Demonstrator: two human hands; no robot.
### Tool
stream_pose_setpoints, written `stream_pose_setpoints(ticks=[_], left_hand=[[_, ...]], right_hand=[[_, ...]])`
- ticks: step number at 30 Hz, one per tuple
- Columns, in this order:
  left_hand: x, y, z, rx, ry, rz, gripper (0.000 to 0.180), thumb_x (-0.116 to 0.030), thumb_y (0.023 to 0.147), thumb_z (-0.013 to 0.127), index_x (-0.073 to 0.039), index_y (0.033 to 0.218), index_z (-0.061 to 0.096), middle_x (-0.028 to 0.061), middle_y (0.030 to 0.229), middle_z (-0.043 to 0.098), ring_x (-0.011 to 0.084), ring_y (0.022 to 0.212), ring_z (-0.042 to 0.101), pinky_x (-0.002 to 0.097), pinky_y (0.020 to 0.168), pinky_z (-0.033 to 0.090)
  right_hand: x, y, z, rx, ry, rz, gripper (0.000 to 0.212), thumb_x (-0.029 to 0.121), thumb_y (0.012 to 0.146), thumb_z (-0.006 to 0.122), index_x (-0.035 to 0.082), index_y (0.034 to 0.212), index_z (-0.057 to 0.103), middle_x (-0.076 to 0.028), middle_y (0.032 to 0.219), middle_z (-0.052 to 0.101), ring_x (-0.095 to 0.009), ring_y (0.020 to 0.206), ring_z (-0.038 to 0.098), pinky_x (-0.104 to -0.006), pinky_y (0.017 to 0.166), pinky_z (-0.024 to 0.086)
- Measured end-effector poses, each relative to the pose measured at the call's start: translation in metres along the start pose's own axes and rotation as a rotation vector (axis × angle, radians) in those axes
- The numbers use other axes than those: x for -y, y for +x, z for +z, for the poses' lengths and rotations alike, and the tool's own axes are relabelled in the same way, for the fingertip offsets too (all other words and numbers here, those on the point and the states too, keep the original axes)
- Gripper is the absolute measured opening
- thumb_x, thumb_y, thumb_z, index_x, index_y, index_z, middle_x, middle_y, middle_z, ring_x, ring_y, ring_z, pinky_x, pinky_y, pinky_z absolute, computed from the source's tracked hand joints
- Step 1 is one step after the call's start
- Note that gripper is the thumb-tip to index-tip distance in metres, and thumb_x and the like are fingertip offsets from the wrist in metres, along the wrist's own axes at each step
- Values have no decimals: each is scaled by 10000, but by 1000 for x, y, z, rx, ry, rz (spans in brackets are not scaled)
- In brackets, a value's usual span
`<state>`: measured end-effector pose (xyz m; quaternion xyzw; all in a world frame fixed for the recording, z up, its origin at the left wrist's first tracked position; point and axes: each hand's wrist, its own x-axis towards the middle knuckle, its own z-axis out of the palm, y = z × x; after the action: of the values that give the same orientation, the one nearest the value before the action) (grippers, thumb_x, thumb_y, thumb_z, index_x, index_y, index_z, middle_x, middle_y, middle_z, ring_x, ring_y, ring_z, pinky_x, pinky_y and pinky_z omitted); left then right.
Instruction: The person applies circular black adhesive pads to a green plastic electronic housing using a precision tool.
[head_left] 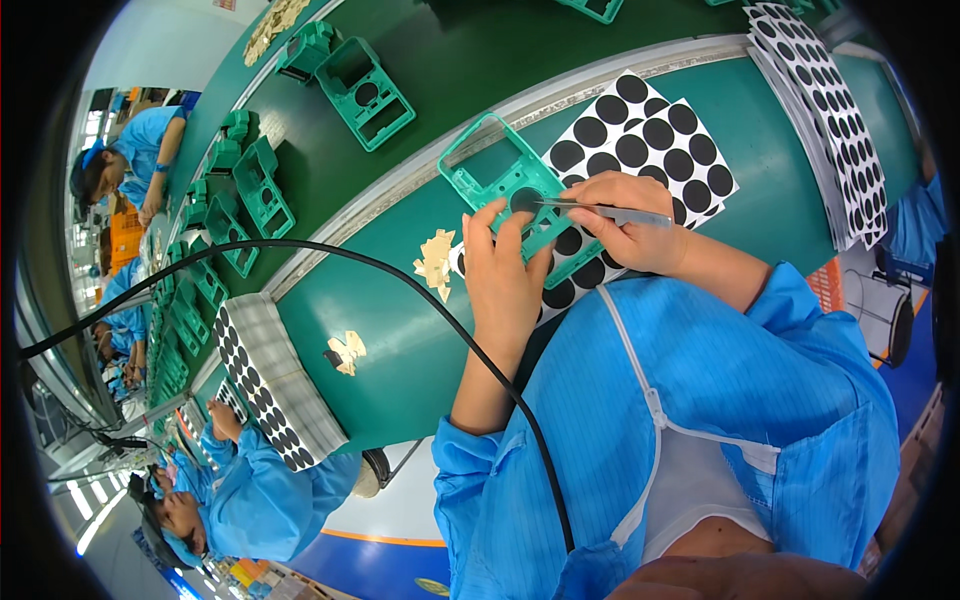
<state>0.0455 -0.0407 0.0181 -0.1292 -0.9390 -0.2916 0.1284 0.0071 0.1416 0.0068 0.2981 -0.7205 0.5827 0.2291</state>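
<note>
A green plastic housing (488,165) with cut-outs lies tilted on the bench in front of me. My left hand (500,290) grips its near part, with fingertips beside a black round sticker (523,200) in the housing. My right hand (640,225) is closed around metal tweezers (625,213), whose tips point left and reach the sticker's edge. Under and behind the housing are white sheets of black round stickers (665,150). My hands partly hide the housing's near end and the sheets below it.
Stacked sticker sheets stand at the right (825,120) and left (280,385). Paper scraps (436,263) lie left of my hand. Beyond a metal rail, more green housings (365,95) sit on the conveyor. A black cable (410,290) crosses the view. A co-worker (265,495) sits at the left.
</note>
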Motion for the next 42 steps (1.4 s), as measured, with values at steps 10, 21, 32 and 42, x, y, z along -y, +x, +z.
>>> stream_pose_setpoints(ticks=[10, 21, 32, 42], left_hand=[[2, 1, 1, -10, -11, 0, 356, -98, 718, 780, -62, 1036, 623, 110, 1219, 509, 211, 807, 577, 311, 639, 470], [2, 1, 1, 4, -16, 2, 351, -91, 723, 775, -53, 1036, 620, 113, 1231, 505, 200, 764, 568, 310, 647, 472], [-2, 1, -1, 10, -31, -23, 339, -93, 738, 771, -44, 1034, 613, 115, 1229, 508, 170, 711, 549, 289, 593, 457], [1, 0, 2, -3, -17, 0, 325, -88, 731, 779, -46, 1005, 610, 113, 1234, 514, 133, 641, 529, 270, 555, 448]], right_hand=[[-1, 0, -1, 13, 58, 140, 96, 12, 830, 668, -13, 922, 672, -92, 766, 659, -125, 591, 618, -215, 508, 468], [-1, 0, -2, 37, 56, 145, 102, 6, 830, 668, -14, 930, 670, -101, 805, 677, -147, 632, 644, -229, 537, 497], [-3, -2, 0, 26, 74, 163, 102, -8, 814, 673, -18, 916, 667, -110, 870, 693, -171, 687, 676, -240, 568, 536], [-3, 1, -2, 46, -3, 84, 81, 0, 794, 684, 5, 873, 670, -101, 869, 695, -202, 707, 671, -250, 553, 537]])
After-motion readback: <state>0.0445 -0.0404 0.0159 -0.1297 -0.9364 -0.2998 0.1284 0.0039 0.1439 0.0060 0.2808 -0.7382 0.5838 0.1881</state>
